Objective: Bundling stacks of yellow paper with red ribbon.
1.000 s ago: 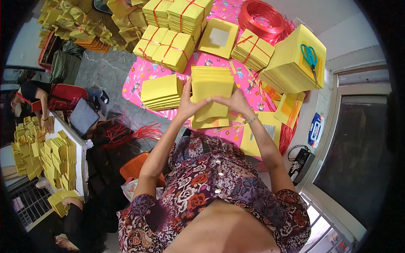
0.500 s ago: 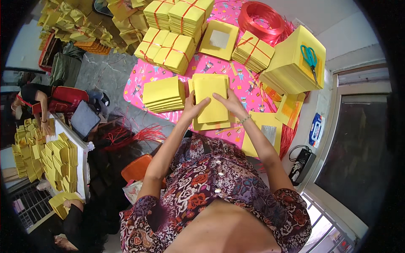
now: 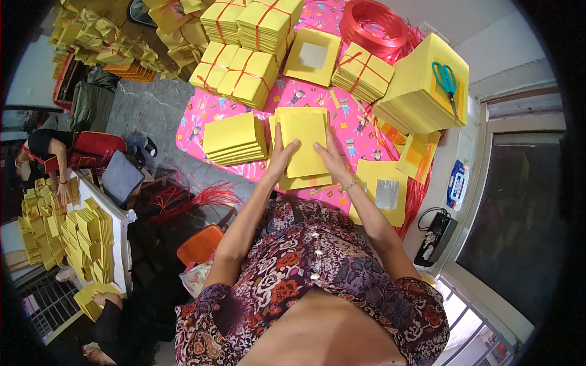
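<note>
Between my hands is a stack of yellow paper, its long edges gripped from both sides. My left hand closes on the left edge, thumb lying on top. Opposite it, my right hand holds the right edge, its thumb also over the top sheet. More yellow sheets stick out beneath the stack at its near end and left side. Just left of it lies a loose pile of yellow paper, not tied. Near my right wrist is a yellow sheet with a silver patch.
Bundles tied with red ribbon stand on the pink patterned tablecloth. At the back right are a red ribbon coil and a tall paper stack with teal scissors on it. Two people work at a white table on the left.
My right hand has slid nearer along the stack's right edge, and my left hand has shifted slightly along the left edge. The whole view has moved a little.
</note>
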Tool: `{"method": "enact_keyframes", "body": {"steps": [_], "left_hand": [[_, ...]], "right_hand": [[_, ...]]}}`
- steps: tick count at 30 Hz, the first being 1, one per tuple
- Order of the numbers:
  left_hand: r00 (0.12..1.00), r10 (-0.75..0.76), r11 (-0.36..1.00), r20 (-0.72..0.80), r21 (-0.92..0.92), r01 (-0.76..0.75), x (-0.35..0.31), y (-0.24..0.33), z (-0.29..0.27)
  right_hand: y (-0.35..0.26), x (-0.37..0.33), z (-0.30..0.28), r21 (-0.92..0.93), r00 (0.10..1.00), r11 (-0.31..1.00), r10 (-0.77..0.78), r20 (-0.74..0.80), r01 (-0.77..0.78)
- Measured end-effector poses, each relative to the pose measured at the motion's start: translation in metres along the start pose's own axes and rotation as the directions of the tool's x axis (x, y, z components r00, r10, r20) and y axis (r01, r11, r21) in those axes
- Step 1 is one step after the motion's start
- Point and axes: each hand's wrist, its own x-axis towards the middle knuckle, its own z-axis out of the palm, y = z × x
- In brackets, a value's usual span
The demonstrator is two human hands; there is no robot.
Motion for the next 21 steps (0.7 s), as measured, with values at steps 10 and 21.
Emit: {"method": "enact_keyframes", "body": {"steps": [10, 21], "left_hand": [[0.995, 0.097, 0.977, -0.012, 0.19, -0.093, 0.012, -0.02, -0.012], [0.996, 0.093, 0.989, -0.01, 0.114, -0.092, 0.006, 0.001, -0.006]], "right_hand": [[0.017, 0.009, -0.004, 0.068, 0.996, 0.996, -0.067, 0.062, 0.062], [0.008, -0.005, 0.004, 0.042, 0.998, 0.997, -0.059, -0.036, 0.06]]}}
